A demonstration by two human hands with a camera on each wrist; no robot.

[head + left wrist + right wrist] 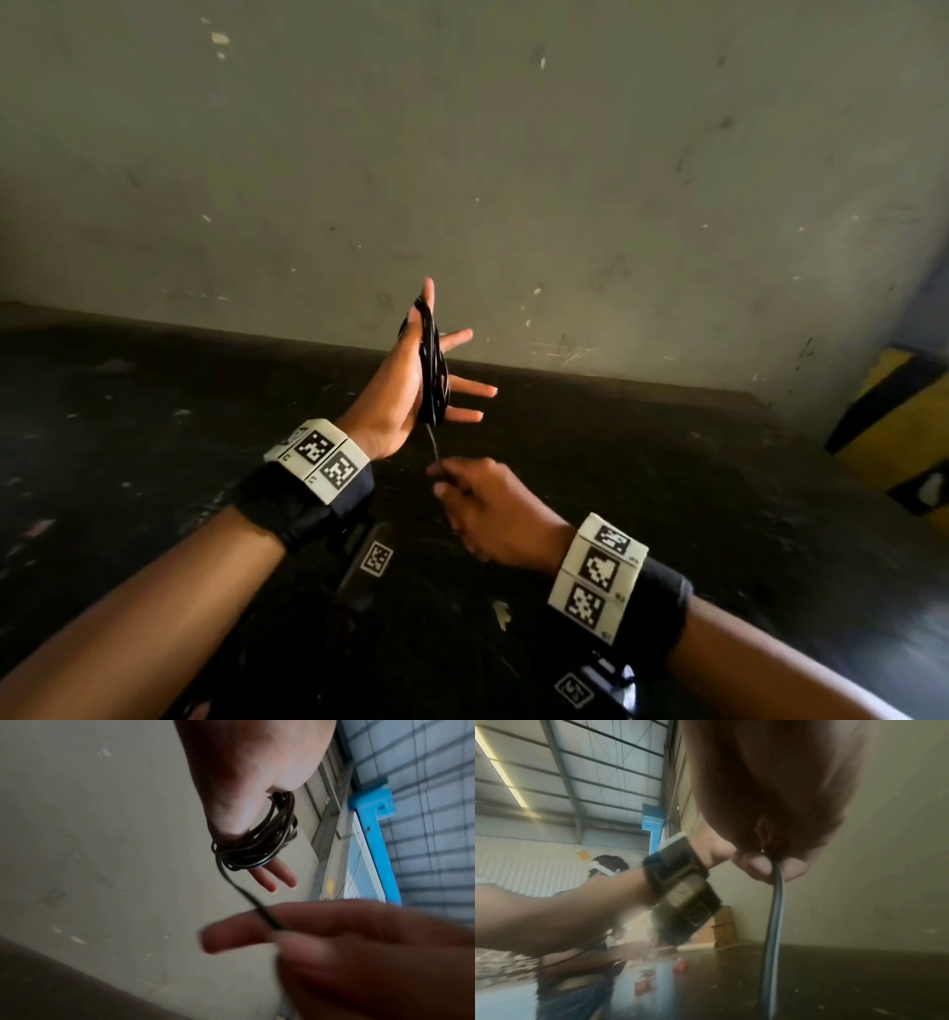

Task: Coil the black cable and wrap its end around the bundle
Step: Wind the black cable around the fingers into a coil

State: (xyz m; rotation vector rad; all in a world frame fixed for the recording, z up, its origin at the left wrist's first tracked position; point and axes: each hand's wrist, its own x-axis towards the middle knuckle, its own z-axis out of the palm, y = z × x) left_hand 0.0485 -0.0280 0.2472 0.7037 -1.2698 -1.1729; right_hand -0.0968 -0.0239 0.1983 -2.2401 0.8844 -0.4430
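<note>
Right hand pinching tail of black cord, loops standing near-vertical around flat, open left hand
</note>
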